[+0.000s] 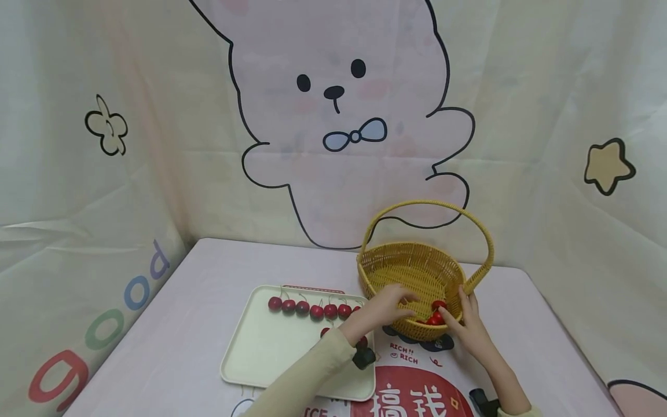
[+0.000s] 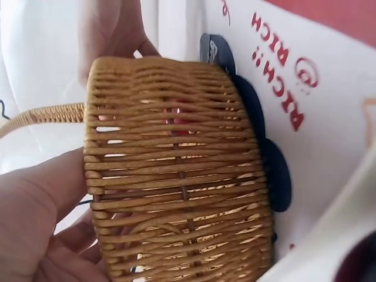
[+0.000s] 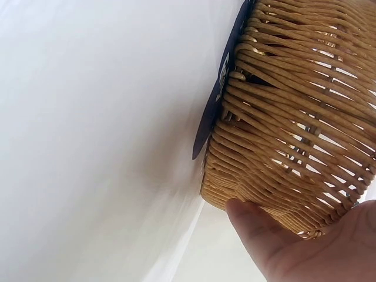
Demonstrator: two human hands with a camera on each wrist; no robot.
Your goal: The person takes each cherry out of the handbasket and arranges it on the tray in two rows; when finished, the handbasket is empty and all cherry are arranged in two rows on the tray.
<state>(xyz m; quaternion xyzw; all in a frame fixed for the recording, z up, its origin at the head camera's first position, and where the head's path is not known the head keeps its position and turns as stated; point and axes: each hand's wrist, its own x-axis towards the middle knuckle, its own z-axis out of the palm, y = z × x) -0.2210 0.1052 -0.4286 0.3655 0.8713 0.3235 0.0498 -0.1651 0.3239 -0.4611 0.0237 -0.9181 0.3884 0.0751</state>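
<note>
A yellow-brown wicker basket [image 1: 411, 331] [image 2: 170, 147] [image 3: 299, 117] with a tall arched handle has a few red cherries [image 1: 436, 317] inside, by its front right wall. Reaching over the near rim from the left, the left hand [image 1: 388, 304] [image 2: 41, 217] has its fingers spread above the basket's inside, with nothing seen in them. The right hand [image 1: 473, 331] [image 2: 111, 35] [image 3: 320, 249] holds the right rim, its thumb on the cherry side and its other fingers along the outside wall, near the handle's foot.
A cream tray [image 1: 276, 347] lies left of the basket, with a row of cherries [image 1: 316, 313] along its far edge and a few more beneath the left forearm. Printed red and dark figures cover the table's front. A bear-print cloth [image 1: 333, 197] hangs behind.
</note>
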